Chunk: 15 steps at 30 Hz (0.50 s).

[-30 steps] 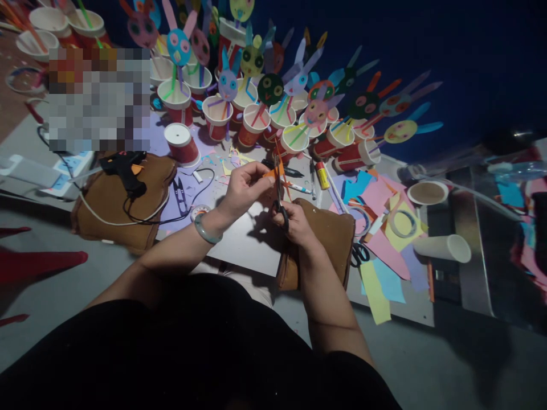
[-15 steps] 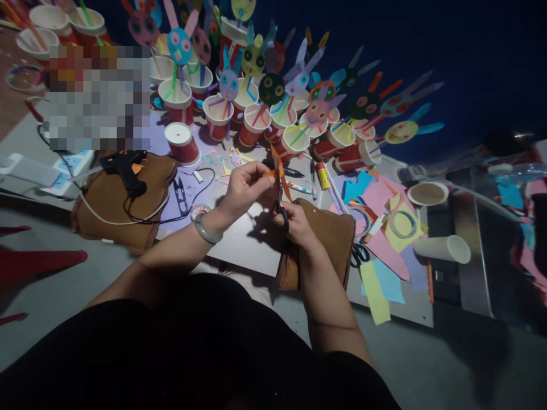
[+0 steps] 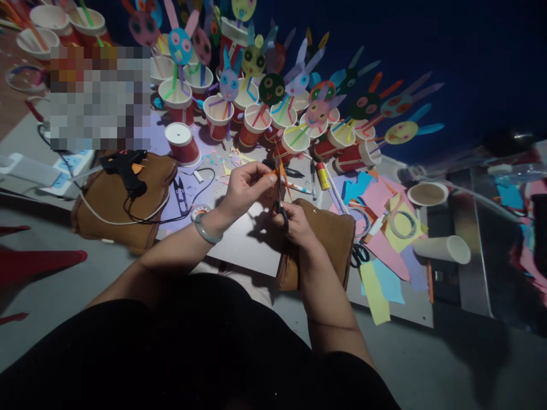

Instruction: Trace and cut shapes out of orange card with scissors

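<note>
Between thumb and fingers my left hand [image 3: 250, 185] pinches a small piece of orange paper [image 3: 285, 183], partly hidden by the fingers and the blades. A pair of black-handled scissors [image 3: 280, 196] is gripped in my right hand [image 3: 294, 222], its blades pointing away from me across the paper. Both hands are close together above the white board [image 3: 245, 245] at the table's near edge. Just past them lie a black marker [image 3: 293, 171], a pen [image 3: 313, 176] and a yellow-and-red glue stick [image 3: 322, 176].
Red paper cups [image 3: 217, 117] with paper rabbit heads on straws crowd the back. A black glue gun [image 3: 126, 171] rests on a brown cushion [image 3: 94, 210] at left. Another brown cushion [image 3: 329, 239], coloured paper scraps [image 3: 376, 193], a tape roll [image 3: 403, 222] and a white cup [image 3: 444, 249] are right.
The orange paper at the scissor blades has shifted; its upper tip no longer rises above them, and less orange shows. My hands stay in nearly the same place.
</note>
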{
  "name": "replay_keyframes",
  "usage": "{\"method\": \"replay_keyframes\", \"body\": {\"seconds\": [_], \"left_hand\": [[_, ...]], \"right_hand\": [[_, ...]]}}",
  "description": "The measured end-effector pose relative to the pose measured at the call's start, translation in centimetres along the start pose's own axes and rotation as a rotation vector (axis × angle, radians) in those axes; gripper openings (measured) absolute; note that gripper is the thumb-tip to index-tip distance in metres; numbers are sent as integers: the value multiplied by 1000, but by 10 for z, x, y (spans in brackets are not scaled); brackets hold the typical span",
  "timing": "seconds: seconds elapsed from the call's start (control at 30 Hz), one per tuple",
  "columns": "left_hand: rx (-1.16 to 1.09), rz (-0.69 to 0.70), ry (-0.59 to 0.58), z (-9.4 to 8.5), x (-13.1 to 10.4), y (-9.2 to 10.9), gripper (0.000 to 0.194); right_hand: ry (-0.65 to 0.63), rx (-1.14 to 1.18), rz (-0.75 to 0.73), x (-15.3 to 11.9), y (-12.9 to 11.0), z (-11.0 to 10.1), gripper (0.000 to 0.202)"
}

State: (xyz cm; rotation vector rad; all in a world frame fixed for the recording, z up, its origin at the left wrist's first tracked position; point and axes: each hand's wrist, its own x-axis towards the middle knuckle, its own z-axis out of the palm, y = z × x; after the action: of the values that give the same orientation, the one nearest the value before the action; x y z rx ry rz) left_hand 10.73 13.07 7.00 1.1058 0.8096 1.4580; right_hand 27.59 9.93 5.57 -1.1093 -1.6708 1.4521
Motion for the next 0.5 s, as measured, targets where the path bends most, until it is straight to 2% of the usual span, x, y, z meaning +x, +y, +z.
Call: {"method": "replay_keyframes", "body": {"seconds": [0.27, 0.5], "left_hand": [[20, 30, 3, 0, 2, 1, 33], [-11, 32, -34, 2, 1, 2, 36]], "right_hand": [[-85, 36, 16, -2, -4, -1, 58], [-84, 37, -17, -2, -1, -5, 59]]}}
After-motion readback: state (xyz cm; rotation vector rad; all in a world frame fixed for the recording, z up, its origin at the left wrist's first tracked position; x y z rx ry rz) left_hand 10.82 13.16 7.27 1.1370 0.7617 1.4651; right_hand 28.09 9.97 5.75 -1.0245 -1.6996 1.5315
